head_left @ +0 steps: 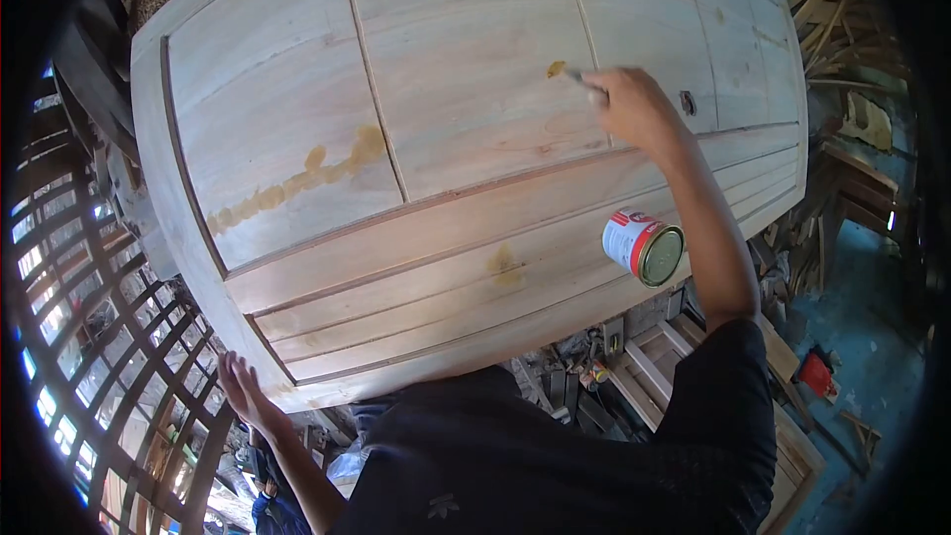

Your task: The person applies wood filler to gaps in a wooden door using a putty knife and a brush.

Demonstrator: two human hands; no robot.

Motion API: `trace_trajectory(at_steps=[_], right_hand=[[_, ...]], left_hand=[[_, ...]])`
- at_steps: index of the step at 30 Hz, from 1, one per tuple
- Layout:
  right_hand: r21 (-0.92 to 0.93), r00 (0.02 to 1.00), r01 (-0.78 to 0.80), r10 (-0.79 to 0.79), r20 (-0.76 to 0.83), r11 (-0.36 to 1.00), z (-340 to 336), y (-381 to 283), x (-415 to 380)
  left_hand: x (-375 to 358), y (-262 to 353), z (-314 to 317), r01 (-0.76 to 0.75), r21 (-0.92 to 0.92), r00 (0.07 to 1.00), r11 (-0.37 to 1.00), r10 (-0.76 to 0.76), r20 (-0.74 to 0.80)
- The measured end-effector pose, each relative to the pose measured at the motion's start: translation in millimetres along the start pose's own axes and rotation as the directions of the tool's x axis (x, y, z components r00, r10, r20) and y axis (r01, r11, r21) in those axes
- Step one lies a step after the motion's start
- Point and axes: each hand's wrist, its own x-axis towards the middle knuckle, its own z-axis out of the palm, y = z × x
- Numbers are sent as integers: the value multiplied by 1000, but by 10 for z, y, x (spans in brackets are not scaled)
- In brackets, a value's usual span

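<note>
The left hand (243,391) lies nearest, fingers spread flat on the near corner of the door (456,139), pressing its edge and gripping nothing. The door is a big pale wooden panel lying flat, with raised frames and grooves; it looks heavy and stiff, unlikely to shift under a light stroke. A flat palm at the edge seems enough to steady it. To move it, its long edges would likely be the place to take hold, with both hands.

Further in, on the lower rails, a can (644,246) lies on its side, red and white, its open mouth facing the near right. It is round and probably light, so it may roll or drip if nudged; the body offers a better hold than the wet rim.

Yellowish patches (297,178) run in a streak across the left panel, with a smaller one on the rails and another at the tool's tip; they look wet and are best left untouched.

Farthest, the right hand (634,104) reaches over the middle panel, fingers closed around a thin tool (570,72), its tip touching the wood. The tool is light and slim; whether it is a brush or a spreader I cannot tell. A small dark hole (686,102) sits just right of that hand.
</note>
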Motion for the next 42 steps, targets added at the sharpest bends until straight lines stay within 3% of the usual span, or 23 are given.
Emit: trace_trajectory(at_steps=[2,3,5,7,8,10,12,13,16,18,19,20,22,23,25,28,29,30,33,35,36,38,42], right_hand=[[112,975,42,-16,-224,993,92,56,280],[111,975,42,-16,-224,993,154,-29,292],[24,994,-107,108,-28,994,227,-211,316],[12,998,-28,27,56,1000,143,-194,264],[6,988,52,-52,143,999,81,-172,219],[52,984,30,-39,174,998,-54,-137,261],[127,992,-50,64,-111,991,-93,-141,332],[127,992,-50,64,-109,991,-31,-198,307],[49,999,11,-13,35,999,-40,-450,197],[166,938,-102,39,344,981,-384,-514,72],[135,991,82,-95,96,987,-37,-114,225],[132,991,83,-96,96,988,89,19,265],[154,983,131,-107,-152,979,130,67,306],[153,982,134,-111,-151,979,129,122,276],[66,974,140,-149,173,988,-107,40,160],[59,997,43,-46,57,997,-283,-58,253],[168,991,67,-46,-126,984,-131,0,338],[166,991,66,-45,-127,984,16,-4,339],[11,992,121,-120,-35,993,56,-202,357],[20,906,38,-43,420,999,-370,-377,244],[22,906,31,-38,421,999,-380,-384,256],[179,967,-200,165,193,963,-405,-396,370],[-6,999,13,-13,49,1000,0,-428,323]], left_hand=[[291,-116,30,-70,42,997,997,71,-25],[482,-243,29,-149,117,985,982,158,-74],[809,-453,7,-222,191,962,956,247,-119],[1080,-618,-68,-90,87,971,992,107,-216],[1203,-714,-90,-91,90,971,992,109,-212],[1403,-835,-99,-72,91,951,993,96,-295],[1527,-972,-91,-39,93,950,995,66,-307],[1646,-1145,-84,-62,117,944,991,97,-316],[1624,-1152,155,-22,195,936,981,88,-340],[1448,-922,335,-8,345,937,938,128,-325],[1346,-797,452,-34,309,921,950,150,-360],[1323,-747,473,-31,307,921,951,147,-361],[1288,-717,480,-24,381,908,924,179,-378],[1288,-715,482,-21,380,907,925,178,-382],[1286,-736,489,-23,344,906,939,165,-390],[1312,-738,482,3,432,894,902,191,-405],[1289,-748,488,6,430,894,903,188,-407],[1261,-711,504,1,409,897,912,181,-404],[1306,-716,503,1,407,894,913,182,-410],[1297,-711,480,7,433,893,901,189,-408],[1285,-663,506,7,428,894,904,186,-407],[1256,-693,514,18,416,892,909,174,-418],[1240,-616,510,25,432,907,901,161,-389]])
